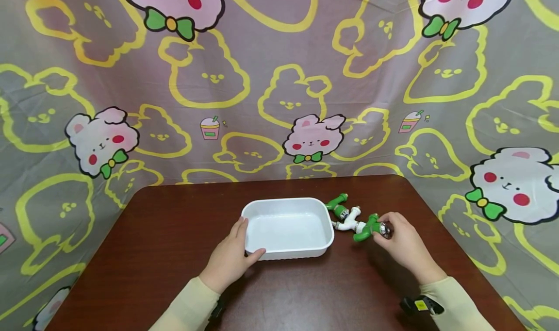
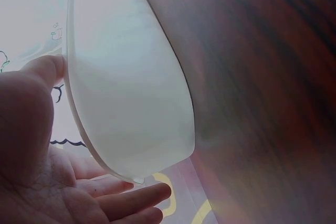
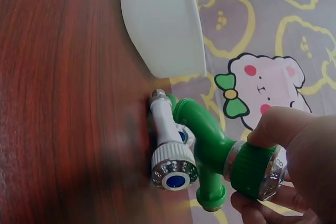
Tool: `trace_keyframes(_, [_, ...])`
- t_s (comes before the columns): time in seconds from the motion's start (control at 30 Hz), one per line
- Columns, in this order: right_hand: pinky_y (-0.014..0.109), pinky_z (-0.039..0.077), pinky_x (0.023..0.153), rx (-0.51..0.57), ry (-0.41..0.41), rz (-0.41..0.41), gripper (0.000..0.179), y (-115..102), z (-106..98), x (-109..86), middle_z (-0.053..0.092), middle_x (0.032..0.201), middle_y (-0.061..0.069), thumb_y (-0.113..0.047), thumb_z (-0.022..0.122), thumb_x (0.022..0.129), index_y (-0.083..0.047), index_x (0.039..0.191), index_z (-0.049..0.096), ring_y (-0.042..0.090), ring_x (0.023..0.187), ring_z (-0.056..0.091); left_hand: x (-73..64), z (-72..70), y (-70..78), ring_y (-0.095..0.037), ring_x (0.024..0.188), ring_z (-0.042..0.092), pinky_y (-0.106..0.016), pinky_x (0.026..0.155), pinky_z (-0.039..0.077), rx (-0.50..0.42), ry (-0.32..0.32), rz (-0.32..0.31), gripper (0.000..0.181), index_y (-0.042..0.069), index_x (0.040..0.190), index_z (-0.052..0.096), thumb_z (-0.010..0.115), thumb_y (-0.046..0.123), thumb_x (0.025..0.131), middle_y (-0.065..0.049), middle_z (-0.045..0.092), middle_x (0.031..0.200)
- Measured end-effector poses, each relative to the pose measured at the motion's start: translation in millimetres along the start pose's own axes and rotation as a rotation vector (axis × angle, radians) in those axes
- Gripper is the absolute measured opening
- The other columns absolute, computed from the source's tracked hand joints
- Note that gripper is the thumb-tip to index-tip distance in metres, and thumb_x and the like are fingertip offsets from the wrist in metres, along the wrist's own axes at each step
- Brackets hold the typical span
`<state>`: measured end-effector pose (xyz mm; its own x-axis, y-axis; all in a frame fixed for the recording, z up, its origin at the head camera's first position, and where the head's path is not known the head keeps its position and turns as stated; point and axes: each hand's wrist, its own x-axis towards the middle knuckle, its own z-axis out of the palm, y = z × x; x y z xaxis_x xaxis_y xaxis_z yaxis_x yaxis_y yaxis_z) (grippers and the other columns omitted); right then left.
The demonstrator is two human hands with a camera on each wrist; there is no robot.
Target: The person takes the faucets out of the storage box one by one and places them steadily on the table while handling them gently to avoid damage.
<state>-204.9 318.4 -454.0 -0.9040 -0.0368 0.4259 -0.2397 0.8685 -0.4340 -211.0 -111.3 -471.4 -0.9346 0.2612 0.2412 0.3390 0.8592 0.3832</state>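
Note:
A white plastic basin [image 1: 288, 229] stands on the table, nothing visible inside it. My left hand [image 1: 227, 258] rests against its left front corner, thumb on the front rim and fairly straight fingers along the left end; the left wrist view shows this hand [image 2: 58, 182] beside the basin's rim [image 2: 79, 114]. To the basin's right, my right hand [image 1: 403, 241] pinches a green faucet [image 1: 370, 228] by its ridged knob [image 3: 249, 169]. Close beside that faucet lies a white faucet [image 1: 349, 223] with a blue-centred chrome knob. Another green faucet [image 1: 337, 206] lies behind, near the basin's right end.
The dark reddish-brown wooden table [image 1: 174, 273] has rounded far corners. A grey cloth [image 1: 262, 54] with cartoon bears and drink cups hangs behind the table and along both sides.

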Motion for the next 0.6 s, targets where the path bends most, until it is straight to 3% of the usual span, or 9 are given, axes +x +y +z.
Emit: trace_keyframes(0.6, [0.032, 0.044, 0.066, -0.021, -0.166, 0.092, 0.027, 9.0, 0.7, -5.8, 0.062, 0.094, 0.009, -0.013, 0.081, 0.08, -0.003, 0.096, 0.061, 0.019, 0.08, 0.053, -0.1, -0.7, -0.6, -0.041, 0.109, 0.07, -0.048, 0.088, 0.058, 0.008, 0.007, 0.01, 0.092, -0.01, 0.151, 0.04, 0.077, 0.048, 0.09, -0.03, 0.042, 0.157])
